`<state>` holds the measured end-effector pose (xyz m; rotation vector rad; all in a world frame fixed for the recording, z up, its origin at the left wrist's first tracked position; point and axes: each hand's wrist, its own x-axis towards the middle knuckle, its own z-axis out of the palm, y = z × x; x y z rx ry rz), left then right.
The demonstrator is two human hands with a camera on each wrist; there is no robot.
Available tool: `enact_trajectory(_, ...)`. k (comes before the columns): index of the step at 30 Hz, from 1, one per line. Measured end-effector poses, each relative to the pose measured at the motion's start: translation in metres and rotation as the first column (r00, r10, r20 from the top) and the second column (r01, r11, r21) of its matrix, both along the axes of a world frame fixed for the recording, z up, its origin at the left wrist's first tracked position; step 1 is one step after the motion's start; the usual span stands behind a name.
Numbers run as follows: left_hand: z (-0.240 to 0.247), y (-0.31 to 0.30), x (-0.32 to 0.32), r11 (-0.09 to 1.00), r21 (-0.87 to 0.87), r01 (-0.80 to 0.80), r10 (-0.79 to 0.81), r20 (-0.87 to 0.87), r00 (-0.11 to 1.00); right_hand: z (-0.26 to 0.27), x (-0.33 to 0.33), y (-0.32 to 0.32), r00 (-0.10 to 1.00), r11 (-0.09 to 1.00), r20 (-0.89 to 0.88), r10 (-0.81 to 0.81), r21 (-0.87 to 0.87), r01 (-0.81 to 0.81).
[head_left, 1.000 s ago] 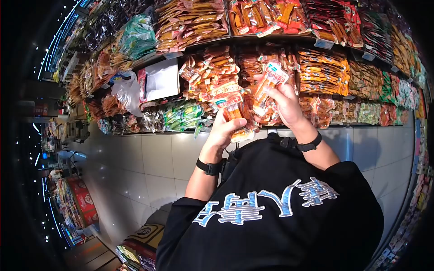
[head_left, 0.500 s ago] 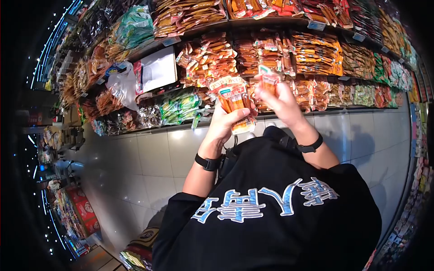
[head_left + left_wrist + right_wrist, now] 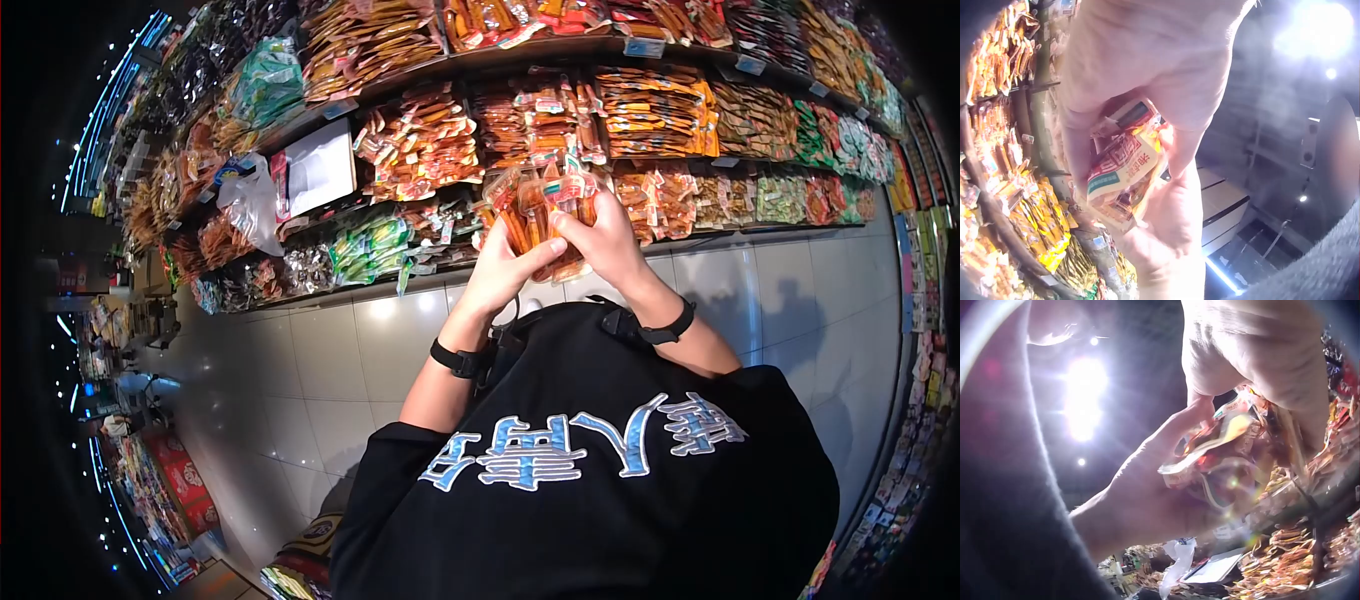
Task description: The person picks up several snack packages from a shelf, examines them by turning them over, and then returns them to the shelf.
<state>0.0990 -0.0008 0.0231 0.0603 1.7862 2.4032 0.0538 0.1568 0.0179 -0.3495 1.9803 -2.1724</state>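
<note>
In the head view, several clear snack packets (image 3: 535, 212) with reddish-brown contents are bunched between the two hands. The left hand (image 3: 505, 268) grips them from the left, thumb across their front. On the right side, the right hand (image 3: 603, 243) holds packets too, its thumb near the left thumb. The left wrist view shows a packet (image 3: 1124, 164) with red print and a green strip between the left hand (image 3: 1147, 69) and the other palm. In the right wrist view, packets (image 3: 1225, 440) lie between both hands, the right hand (image 3: 1257, 356) above; some fingertips are hidden.
Shelves of bagged snacks (image 3: 655, 105) rise in front of the hands. On the left are a white sheet (image 3: 320, 168), a white plastic bag (image 3: 250, 205) and green packets (image 3: 368, 248). Tiled floor (image 3: 330, 345) lies below the shelves.
The right hand has moved left and down with its packet, to the packets in the left hand. Both hands now meet around the bunch. The shelves have shifted left in the head view.
</note>
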Motion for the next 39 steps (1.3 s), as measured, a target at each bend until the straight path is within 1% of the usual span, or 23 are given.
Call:
enact_trajectory(1, -0.003, 0.009, 0.000, 1.000, 0.013, -0.005, 0.004, 0.010, 1.000, 0.000, 0.000, 0.013, 1.000, 1.000, 0.025, -0.001, 0.017, 0.000)
enact_trajectory(2, -0.006, 0.015, -0.001, 0.999, -0.011, 0.040, -0.039, 0.083, 0.996, 0.001, 0.002, 0.023, 0.999, 0.999, 0.002, -0.050, -0.008, 0.050)
enact_trajectory(6, -0.007, 0.053, -0.001, 0.997, 0.064, 0.031, -0.038, 0.120, 0.992, 0.004, 0.013, 0.063, 0.990, 0.985, 0.024, -0.136, -0.108, 0.137)
enact_trajectory(7, -0.003, 0.067, 0.001, 0.994, 0.085, -0.072, 0.057, 0.175, 0.983, 0.004, 0.016, 0.073, 0.987, 0.982, 0.028, -0.155, -0.107, 0.157)
enact_trajectory(9, -0.012, 0.087, 0.001, 0.953, 0.263, -0.152, 0.094, 0.220, 0.971, 0.005, 0.022, 0.093, 0.979, 0.969, 0.078, -0.190, -0.146, 0.200)
enact_trajectory(10, -0.017, 0.094, -0.002, 0.964, 0.243, -0.110, 0.069, 0.171, 0.983, 0.008, 0.025, 0.101, 0.975, 0.957, 0.105, -0.198, -0.195, 0.215)
enact_trajectory(11, -0.020, 0.101, 0.001, 0.948, 0.302, -0.097, 0.044, 0.177, 0.983, 0.011, 0.028, 0.109, 0.970, 0.942, 0.132, -0.204, -0.242, 0.231)
enact_trajectory(13, -0.003, 0.119, 0.006, 0.906, 0.418, -0.071, -0.009, 0.185, 0.983, 0.014, 0.032, 0.127, 0.960, 0.925, 0.198, -0.199, -0.287, 0.251)
enact_trajectory(14, -0.016, 0.120, 0.004, 0.892, 0.450, 0.024, -0.084, 0.112, 0.990, 0.014, 0.035, 0.136, 0.953, 0.915, 0.231, -0.194, -0.308, 0.261)
enact_trajectory(18, -0.011, 0.138, 0.017, 0.849, 0.525, 0.063, -0.179, 0.172, 0.969, 0.000, 0.038, 0.171, 0.917, 0.876, 0.343, -0.202, -0.355, 0.326)
enact_trajectory(19, -0.012, 0.142, 0.020, 0.849, 0.525, 0.059, -0.174, 0.172, 0.970, -0.001, 0.039, 0.175, 0.904, 0.867, 0.367, -0.219, -0.353, 0.353)
enact_trajectory(21, -0.014, 0.144, 0.026, 0.850, 0.522, 0.071, -0.196, 0.187, 0.963, -0.011, 0.037, 0.186, 0.938, 0.889, 0.311, -0.155, -0.370, 0.270)
enact_trajectory(23, -0.021, 0.149, 0.030, 0.927, 0.370, 0.061, -0.149, 0.213, 0.966, -0.017, 0.037, 0.188, 0.957, 0.930, 0.265, -0.117, -0.308, 0.199)
enact_trajectory(24, -0.022, 0.155, 0.033, 0.971, 0.240, 0.004, -0.060, 0.223, 0.973, -0.014, 0.039, 0.185, 0.964, 0.947, 0.246, -0.098, -0.275, 0.167)
enact_trajectory(25, -0.030, 0.152, 0.032, 0.995, 0.071, 0.064, -0.079, 0.238, 0.968, -0.009, 0.042, 0.182, 0.971, 0.957, 0.227, -0.070, -0.259, 0.130)
enact_trajectory(27, -0.023, 0.153, 0.040, 0.997, 0.014, 0.073, -0.074, 0.248, 0.966, 0.003, 0.049, 0.167, 0.982, 0.972, 0.190, -0.018, -0.227, 0.061)
enact_trajectory(28, -0.016, 0.155, 0.042, 0.993, -0.102, 0.064, -0.038, 0.235, 0.971, -0.003, 0.051, 0.159, 0.989, 0.965, 0.150, 0.007, -0.260, 0.033)
enact_trajectory(29, -0.011, 0.155, 0.045, 0.988, -0.146, 0.046, -0.014, 0.215, 0.977, -0.002, 0.053, 0.151, 0.989, 0.962, 0.150, 0.014, -0.270, 0.027)
enact_trajectory(31, -0.006, 0.147, 0.047, 0.991, -0.125, 0.043, -0.017, 0.204, 0.979, -0.006, 0.053, 0.142, 0.990, 0.970, 0.139, 0.019, -0.244, 0.016)
enact_trajectory(34, -0.001, 0.123, 0.047, 0.996, 0.032, 0.085, -0.090, 0.217, 0.972, -0.004, 0.051, 0.133, 0.968, 0.960, 0.250, 0.028, -0.276, 0.044)
enact_trajectory(35, -0.001, 0.115, 0.049, 0.996, 0.062, 0.066, -0.077, 0.204, 0.976, -0.001, 0.052, 0.127, 0.956, 0.942, 0.292, 0.032, -0.329, 0.069)
enact_trajectory(37, -0.004, 0.100, 0.054, 0.992, 0.125, 0.024, -0.047, 0.182, 0.982, 0.003, 0.054, 0.116, 0.943, 0.928, 0.331, 0.015, -0.355, 0.110)
enact_trajectory(39, -0.002, 0.087, 0.059, 0.983, 0.180, -0.032, 0.000, 0.175, 0.985, -0.002, 0.054, 0.106, 0.924, 0.920, 0.374, 0.077, -0.385, 0.079)
